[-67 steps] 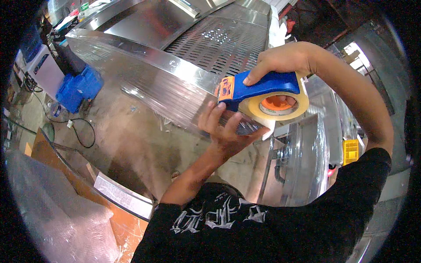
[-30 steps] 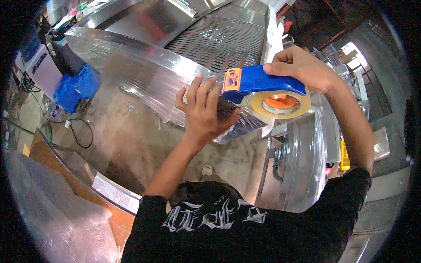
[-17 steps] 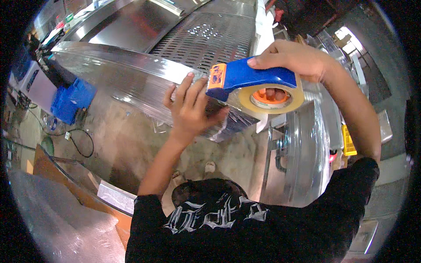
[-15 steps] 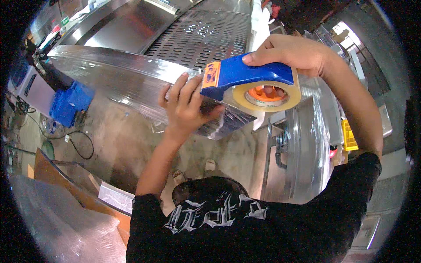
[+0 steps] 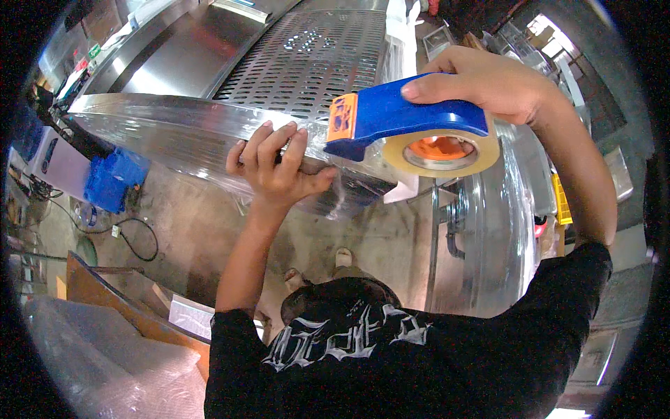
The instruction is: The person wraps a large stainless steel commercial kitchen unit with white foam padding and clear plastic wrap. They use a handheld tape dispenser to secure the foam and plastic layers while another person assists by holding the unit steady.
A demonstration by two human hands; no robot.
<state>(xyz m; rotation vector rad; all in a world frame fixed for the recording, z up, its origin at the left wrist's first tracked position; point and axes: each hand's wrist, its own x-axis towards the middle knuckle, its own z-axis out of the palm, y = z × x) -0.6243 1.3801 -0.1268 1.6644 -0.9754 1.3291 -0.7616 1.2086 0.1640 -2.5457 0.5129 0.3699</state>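
My right hand [image 5: 499, 84] grips a blue tape dispenser [image 5: 419, 105] from above. It carries an orange label at its front end and a wide roll of clear tape [image 5: 394, 157] on an orange hub. Below it lies a long metal piece wrapped in clear plastic film [image 5: 167, 136], reaching away to the left. My left hand [image 5: 276, 164] rests on the near edge of this wrapped piece, fingers spread and thumb out to the right. The dispenser's front end hovers close to the right end of the wrapped piece; whether it touches, I cannot tell.
Beyond the wrapped piece is a slotted metal panel [image 5: 300, 63] beside a smooth steel surface [image 5: 160, 59]. A blue bin [image 5: 115, 178] and a cable [image 5: 150, 230] are on the left. Film-wrapped metal [image 5: 488, 244] stands at right, bubble wrap [image 5: 105, 356] at lower left.
My left hand has slid a little left along the wrapped piece, away from the dispenser. The dispenser shows slightly farther right, still in my right hand. The whole view has shifted slightly.
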